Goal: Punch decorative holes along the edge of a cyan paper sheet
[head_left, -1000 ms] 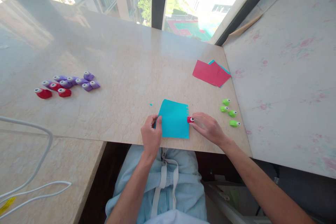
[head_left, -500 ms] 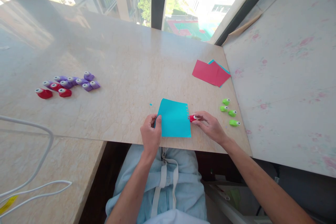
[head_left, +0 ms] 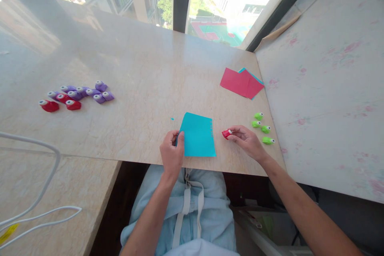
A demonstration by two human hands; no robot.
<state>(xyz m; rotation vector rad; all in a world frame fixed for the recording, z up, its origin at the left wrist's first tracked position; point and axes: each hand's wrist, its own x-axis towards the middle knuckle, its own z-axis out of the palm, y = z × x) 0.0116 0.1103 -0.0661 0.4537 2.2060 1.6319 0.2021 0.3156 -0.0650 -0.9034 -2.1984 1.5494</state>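
Observation:
A blue sheet of paper point(head_left: 198, 136) lies near the front edge of the table, with a row of small punched holes along its right edge. My left hand point(head_left: 173, 148) grips its left edge, thumb on top and fingers beneath. To the right of the sheet, apart from it, my right hand point(head_left: 244, 140) holds a small red punch point(head_left: 227, 134) with a white top between thumb and fingers. A tiny blue scrap point(head_left: 172, 119) lies just beyond the sheet's left corner.
Purple punches point(head_left: 100, 98) and red punches point(head_left: 49, 106) stand together at the left. Several green punches point(head_left: 265, 129) are at the right, below red paper sheets point(head_left: 235, 82). White cables point(head_left: 45, 176) cross the lower left. A patterned wall point(head_left: 327, 100) bounds the table's right side.
The red punch in my right hand has come off the sheet's right edge and moved right. The sheet's right edge has shifted slightly left, while my left hand still holds it.

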